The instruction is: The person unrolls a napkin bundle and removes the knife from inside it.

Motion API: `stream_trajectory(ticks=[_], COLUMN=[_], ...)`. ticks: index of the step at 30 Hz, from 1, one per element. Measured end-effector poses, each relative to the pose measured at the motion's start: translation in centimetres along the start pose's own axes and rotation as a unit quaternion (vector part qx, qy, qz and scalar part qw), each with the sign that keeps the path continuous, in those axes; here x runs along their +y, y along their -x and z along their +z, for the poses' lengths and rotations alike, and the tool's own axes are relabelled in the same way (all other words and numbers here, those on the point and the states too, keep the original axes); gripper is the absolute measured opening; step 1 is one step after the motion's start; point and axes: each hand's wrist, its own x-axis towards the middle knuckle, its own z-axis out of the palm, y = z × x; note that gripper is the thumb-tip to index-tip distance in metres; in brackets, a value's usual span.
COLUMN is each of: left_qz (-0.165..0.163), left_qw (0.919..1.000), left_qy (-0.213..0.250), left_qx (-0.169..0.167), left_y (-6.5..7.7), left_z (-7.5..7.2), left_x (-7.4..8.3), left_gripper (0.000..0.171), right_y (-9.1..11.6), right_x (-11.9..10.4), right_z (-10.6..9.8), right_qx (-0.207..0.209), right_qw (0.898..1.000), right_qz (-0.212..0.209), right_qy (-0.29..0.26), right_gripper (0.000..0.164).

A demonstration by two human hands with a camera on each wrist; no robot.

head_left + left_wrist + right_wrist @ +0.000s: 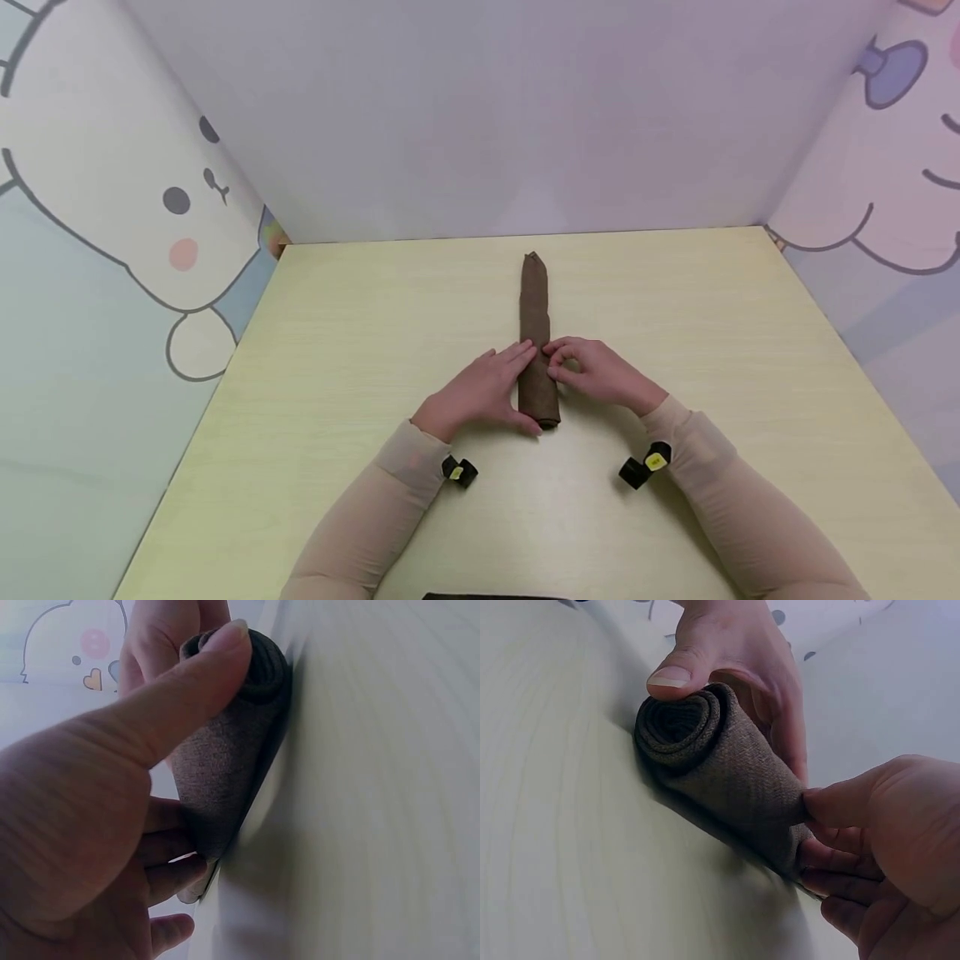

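A brown cloth [535, 304], rolled into a long narrow tube, lies on the table and points away from me. My left hand [483, 387] rests along its left side, with fairly straight fingers on top and the thumb by the near end. Across from it, my right hand [600, 372] pinches the right side of the roll between thumb and bent fingers. The spiral layers of the rolled cloth [742, 772] show at its near end in the right wrist view. Seen from the left wrist, the left thumb [187, 697] lies over that end.
The pale wood-grain table [375, 317] meets a plain light wall [487, 117] at its back edge. Cartoon-printed panels stand on the left [97, 167] and right [885, 150]. A dark edge of something [495, 597] shows at the bottom of the head view.
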Motion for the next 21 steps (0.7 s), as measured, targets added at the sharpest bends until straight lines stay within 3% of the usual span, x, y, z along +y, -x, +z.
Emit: stream_trajectory(ticks=[8,21], left_qz=[-0.004,-0.004], left_qw=[0.9999,0.9999], left_qy=[0.012,0.008], left_qx=[-0.004,-0.007], left_y=[-0.1,0.0], left_z=[0.0,-0.1], left_x=[0.2,0.2], left_gripper=[0.123,0.123], right_y=[0.1,0.4], right_x=[0.1,0.2], right_z=[-0.1,-1.2], right_qx=[-0.002,-0.041], right_qw=[0.999,0.999], right_qz=[0.017,0.004], right_qy=[-0.030,-0.010], right_gripper=[0.013,0.011])
